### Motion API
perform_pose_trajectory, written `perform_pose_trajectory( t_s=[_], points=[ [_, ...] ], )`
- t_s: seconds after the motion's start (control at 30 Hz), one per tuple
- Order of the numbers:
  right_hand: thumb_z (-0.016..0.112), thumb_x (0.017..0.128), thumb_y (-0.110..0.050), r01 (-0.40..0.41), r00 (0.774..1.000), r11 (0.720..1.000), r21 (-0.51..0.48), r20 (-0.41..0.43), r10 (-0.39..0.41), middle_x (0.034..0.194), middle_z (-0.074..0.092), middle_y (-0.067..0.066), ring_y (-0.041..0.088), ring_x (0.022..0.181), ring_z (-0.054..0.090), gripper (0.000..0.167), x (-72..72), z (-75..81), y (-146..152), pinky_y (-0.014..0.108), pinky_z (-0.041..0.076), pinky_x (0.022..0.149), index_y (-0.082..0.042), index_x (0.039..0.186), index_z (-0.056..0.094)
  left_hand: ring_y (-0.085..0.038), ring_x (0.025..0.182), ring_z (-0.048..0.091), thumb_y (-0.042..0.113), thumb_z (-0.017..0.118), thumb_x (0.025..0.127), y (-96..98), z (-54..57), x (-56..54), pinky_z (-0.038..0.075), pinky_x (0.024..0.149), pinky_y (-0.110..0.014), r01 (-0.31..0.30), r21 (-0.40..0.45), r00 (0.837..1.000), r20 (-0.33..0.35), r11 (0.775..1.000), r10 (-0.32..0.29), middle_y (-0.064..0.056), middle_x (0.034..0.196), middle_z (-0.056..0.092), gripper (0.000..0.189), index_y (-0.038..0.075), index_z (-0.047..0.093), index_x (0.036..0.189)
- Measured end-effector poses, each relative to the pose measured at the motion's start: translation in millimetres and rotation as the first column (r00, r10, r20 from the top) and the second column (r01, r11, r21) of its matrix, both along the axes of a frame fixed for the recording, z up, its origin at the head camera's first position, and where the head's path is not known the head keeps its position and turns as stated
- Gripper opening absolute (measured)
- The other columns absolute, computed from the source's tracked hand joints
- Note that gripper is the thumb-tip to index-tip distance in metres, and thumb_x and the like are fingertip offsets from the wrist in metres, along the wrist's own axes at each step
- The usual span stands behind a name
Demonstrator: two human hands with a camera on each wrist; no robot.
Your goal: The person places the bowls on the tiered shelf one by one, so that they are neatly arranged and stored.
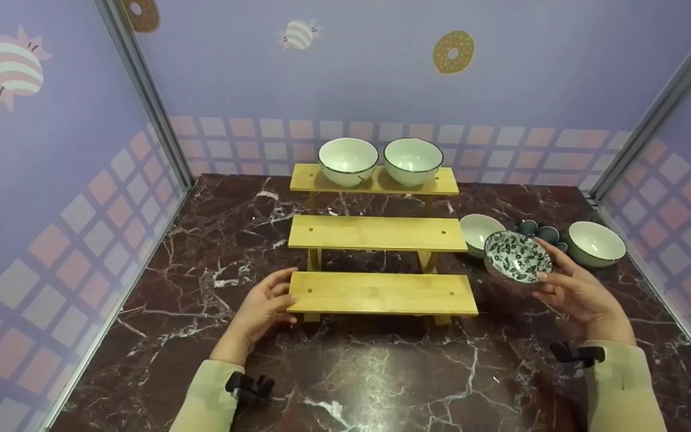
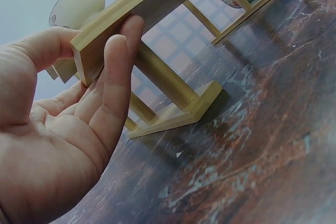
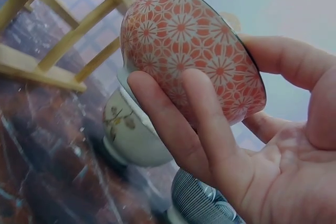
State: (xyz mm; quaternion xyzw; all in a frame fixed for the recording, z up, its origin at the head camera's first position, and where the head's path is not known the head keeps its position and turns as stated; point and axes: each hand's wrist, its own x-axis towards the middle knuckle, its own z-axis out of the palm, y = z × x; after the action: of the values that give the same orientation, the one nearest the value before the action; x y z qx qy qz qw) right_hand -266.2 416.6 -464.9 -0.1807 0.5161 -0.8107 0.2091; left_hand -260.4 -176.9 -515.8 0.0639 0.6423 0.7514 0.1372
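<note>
My right hand (image 1: 582, 297) holds a small bowl (image 1: 518, 257) up off the table, right of the wooden rack. Its inside has a dark floral pattern; the right wrist view shows the same bowl (image 3: 189, 51) red with white flowers outside. The thumb lies at the rim, with fingers under the outside. My left hand (image 1: 264, 306) grips the left end of the lowest shelf (image 1: 381, 293), thumb on top and fingers below, as the left wrist view shows at the shelf end (image 2: 100, 40). Two pale bowls, a left one (image 1: 348, 161) and a right one (image 1: 413, 161), stand on the top shelf (image 1: 303, 179).
The middle shelf (image 1: 377, 233) is bare wood. Right of the rack stand a pale bowl (image 1: 478, 231), another pale bowl (image 1: 596, 244) and several small dark cups (image 1: 547, 234) on the marbled table (image 1: 381, 372). Patterned walls (image 1: 351, 72) enclose the back and sides.
</note>
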Motion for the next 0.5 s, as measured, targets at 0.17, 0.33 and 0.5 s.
perform_pose_trajectory(
  t_s=[0.17, 0.33, 0.5],
  points=[
    [0.030, 0.105, 0.012, 0.011, 1.000, 1.000, 0.027, -0.014, -0.011, 0.124, 0.050, 0.002, 0.007, 0.085, 0.068, 0.073, -1.7, 14.6, -5.1, 0.028, 0.063, 0.087, -0.032, 0.163, 0.025, -0.015, 0.078, 0.071, -0.004, 0.061, 0.093, -0.5, 0.4, -0.2, 0.061, 0.059, -0.026, -0.001, -0.006, 1.000, -0.002, 1.000, 0.001, -0.010, 0.124, 0.063, 0.074, -0.004, 0.026, 0.158],
    [0.032, 0.105, 0.010, 0.036, 0.999, 0.998, 0.054, -0.025, -0.035, 0.119, 0.048, 0.002, 0.006, 0.081, 0.066, 0.072, -3.2, 27.0, -13.2, 0.027, 0.063, 0.086, -0.034, 0.162, 0.029, -0.016, 0.077, 0.071, -0.004, 0.061, 0.093, -1.1, 0.2, 0.2, 0.061, 0.059, -0.025, 0.004, 0.001, 1.000, -0.001, 1.000, -0.004, -0.009, 0.123, 0.064, 0.074, -0.004, 0.026, 0.159],
    [0.033, 0.105, 0.011, 0.038, 0.999, 0.998, 0.045, -0.035, -0.036, 0.126, 0.046, 0.005, 0.009, 0.084, 0.069, 0.073, -7.8, 36.2, -23.4, 0.027, 0.064, 0.086, -0.028, 0.166, 0.020, -0.016, 0.078, 0.071, -0.003, 0.062, 0.094, -1.0, 0.4, 0.7, 0.061, 0.060, -0.025, 0.001, 0.006, 1.000, 0.007, 1.000, -0.001, -0.010, 0.124, 0.063, 0.074, -0.003, 0.026, 0.159]
  ],
)
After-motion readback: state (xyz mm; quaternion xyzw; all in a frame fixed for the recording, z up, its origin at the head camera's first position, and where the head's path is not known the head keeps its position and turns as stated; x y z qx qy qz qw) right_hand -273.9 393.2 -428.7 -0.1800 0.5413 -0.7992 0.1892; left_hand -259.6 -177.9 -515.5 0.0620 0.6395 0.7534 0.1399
